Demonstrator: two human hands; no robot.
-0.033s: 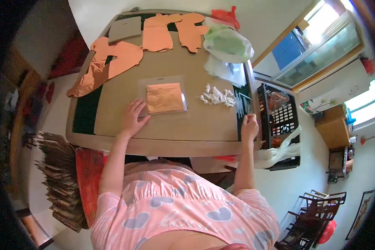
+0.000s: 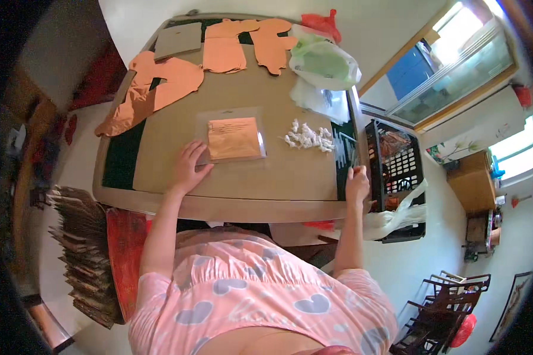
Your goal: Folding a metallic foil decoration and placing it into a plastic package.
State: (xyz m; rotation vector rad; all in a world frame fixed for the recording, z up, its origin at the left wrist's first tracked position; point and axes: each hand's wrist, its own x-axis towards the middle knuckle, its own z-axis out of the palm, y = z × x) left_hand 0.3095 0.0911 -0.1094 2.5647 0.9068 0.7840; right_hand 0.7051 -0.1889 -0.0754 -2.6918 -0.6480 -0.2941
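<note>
In front of me lies a flat clear plastic packet [image 2: 261,155] with a folded orange piece [image 2: 234,139] in it. My left hand [image 2: 190,170] rests at the packet's lower left corner, open, fingers stretched and thumb apart. At the table's right edge my right hand [image 2: 356,186] is closed in a pinch. Whatever its fingertips hold is too small to make out. Just beyond them are several thin pale sticks [image 2: 341,148] on the dark green strip. A heap of small white twisted pieces [image 2: 309,137] sits between the packet and the sticks.
Orange glove-like shapes [image 2: 224,54] and a grey flat piece [image 2: 177,40] lie along the far side. Clear and green plastic bags [image 2: 323,64] cover the far right corner. A black plastic crate [image 2: 410,155] stands beside the right edge, with white strands [image 2: 391,223] over its near end.
My right hand has shifted very slightly toward me. My left hand and the packet have stayed in place.
</note>
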